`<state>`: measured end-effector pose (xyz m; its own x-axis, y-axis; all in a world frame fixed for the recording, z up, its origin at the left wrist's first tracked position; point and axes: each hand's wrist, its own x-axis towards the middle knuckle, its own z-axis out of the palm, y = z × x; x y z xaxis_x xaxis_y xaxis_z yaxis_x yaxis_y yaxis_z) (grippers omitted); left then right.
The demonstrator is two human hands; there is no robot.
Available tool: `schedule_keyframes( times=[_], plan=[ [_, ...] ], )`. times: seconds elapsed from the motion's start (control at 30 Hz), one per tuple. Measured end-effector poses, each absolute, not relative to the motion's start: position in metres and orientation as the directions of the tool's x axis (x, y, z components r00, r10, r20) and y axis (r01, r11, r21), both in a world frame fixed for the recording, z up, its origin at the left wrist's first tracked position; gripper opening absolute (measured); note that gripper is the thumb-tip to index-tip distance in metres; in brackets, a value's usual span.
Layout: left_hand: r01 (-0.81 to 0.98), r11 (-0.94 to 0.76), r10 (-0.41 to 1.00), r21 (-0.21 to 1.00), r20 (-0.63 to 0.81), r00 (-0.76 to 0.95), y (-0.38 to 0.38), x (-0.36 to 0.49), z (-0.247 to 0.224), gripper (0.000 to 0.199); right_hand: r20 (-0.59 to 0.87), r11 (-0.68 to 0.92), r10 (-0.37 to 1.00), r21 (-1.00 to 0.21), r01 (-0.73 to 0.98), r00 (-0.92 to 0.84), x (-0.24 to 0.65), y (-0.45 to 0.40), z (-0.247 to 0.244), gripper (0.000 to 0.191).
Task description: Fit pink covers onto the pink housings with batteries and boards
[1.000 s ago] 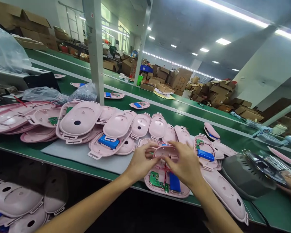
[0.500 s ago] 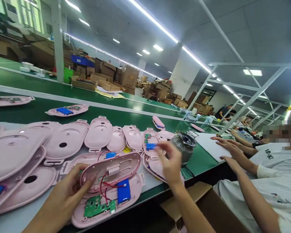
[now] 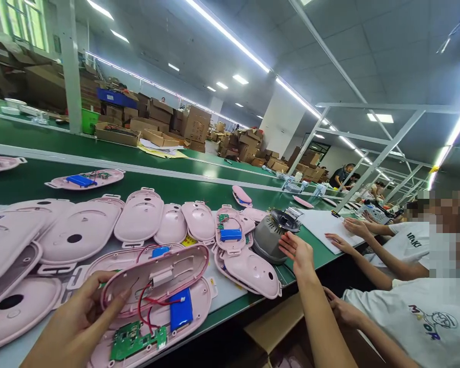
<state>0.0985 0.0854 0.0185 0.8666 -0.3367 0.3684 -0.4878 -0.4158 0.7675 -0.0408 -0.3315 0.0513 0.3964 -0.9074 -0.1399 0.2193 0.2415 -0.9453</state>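
My left hand (image 3: 71, 319) grips one end of a pink plastic shell half (image 3: 186, 263), tilted up with its hollow inside toward me. Red wires (image 3: 141, 304) run from it to a lower pink shell (image 3: 201, 312) lying on the bench. That lower shell carries a green circuit board (image 3: 124, 343) and a blue battery pack (image 3: 181, 311). Off to the right, my right hand (image 3: 301, 255) is open, fingers extended beside a grey, round, slotted device (image 3: 264, 243) with a dark ring on top. Whether the fingertips touch it I cannot tell.
Several pink shells (image 3: 138, 217) crowd the green bench (image 3: 168, 179) at left and middle. An open cardboard box (image 3: 274, 327) stands below the bench edge. Co-workers' hands (image 3: 343, 243) rest near a white board (image 3: 318, 230) at right. Metal posts (image 3: 69, 71) rise beyond.
My right hand has moved right, from above the pink shells to beside the grey device, and its fingers have straightened. The left hand still grips the shell half. The view has shifted right.
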Motion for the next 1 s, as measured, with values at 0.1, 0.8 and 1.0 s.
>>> schedule_keyframes(
  times=[0.1, 0.8, 1.0],
  plan=[
    [-0.441, -0.372, -0.409, 0.817, 0.283, 0.868, 0.09, 0.099, 0.021, 0.037, -0.138, 0.25, -0.896, -0.943, 0.221, 0.422, -0.049, -0.33, 0.05, 0.031],
    [-0.139, 0.156, -0.474, 0.978, 0.197, 0.858, 0.083, 0.071, 0.03, 0.044, 0.22, -0.92, 0.384, 0.178, 0.351, 0.896, 0.04, -0.083, 0.085, 0.015],
    [-0.155, 0.118, -0.494, 0.981, 0.194, 0.848, 0.084, 0.069, 0.029, 0.051, 0.368, -0.963, 0.267, 0.067, 0.261, 0.89, 0.041, -0.083, 0.079, 0.016]
  ],
)
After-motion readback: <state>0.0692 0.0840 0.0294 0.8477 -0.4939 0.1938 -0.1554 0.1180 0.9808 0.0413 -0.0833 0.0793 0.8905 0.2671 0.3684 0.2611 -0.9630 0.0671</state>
